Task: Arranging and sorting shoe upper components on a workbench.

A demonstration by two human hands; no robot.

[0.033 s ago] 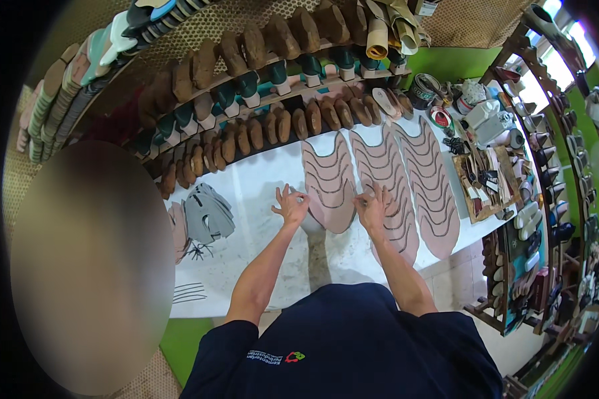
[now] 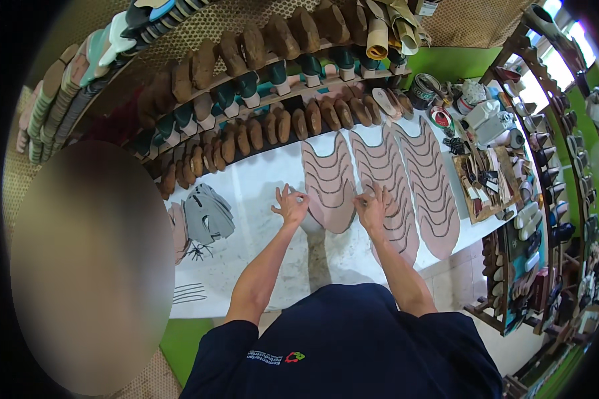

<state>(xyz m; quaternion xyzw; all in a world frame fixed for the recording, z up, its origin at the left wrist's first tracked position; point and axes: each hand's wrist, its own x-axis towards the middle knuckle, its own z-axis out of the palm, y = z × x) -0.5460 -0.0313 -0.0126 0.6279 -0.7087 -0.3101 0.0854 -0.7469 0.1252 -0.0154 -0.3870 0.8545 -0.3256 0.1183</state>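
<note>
My left hand (image 2: 291,205) is at the left edge of the nearest pink shoe-shaped piece (image 2: 333,216), thumb and forefinger pinched together, the other fingers spread. Opposite it, at the piece's right edge, my right hand (image 2: 371,207) pinches in the same way. What sits between the fingertips is too small to make out. The piece lies at the near end of an overlapping row, with thin dark curved strips along the pieces. Two similar rows stand to the right, a middle row (image 2: 398,226) and an outer row (image 2: 439,233).
On the white table (image 2: 256,233), grey cut pieces (image 2: 208,216) lie at left, with thin dark strips (image 2: 190,292) near the front edge. Brown shoe lasts (image 2: 256,133) line the back. A tool board (image 2: 486,183) lies right, beside shoe racks (image 2: 532,226). A blurred shape fills the left.
</note>
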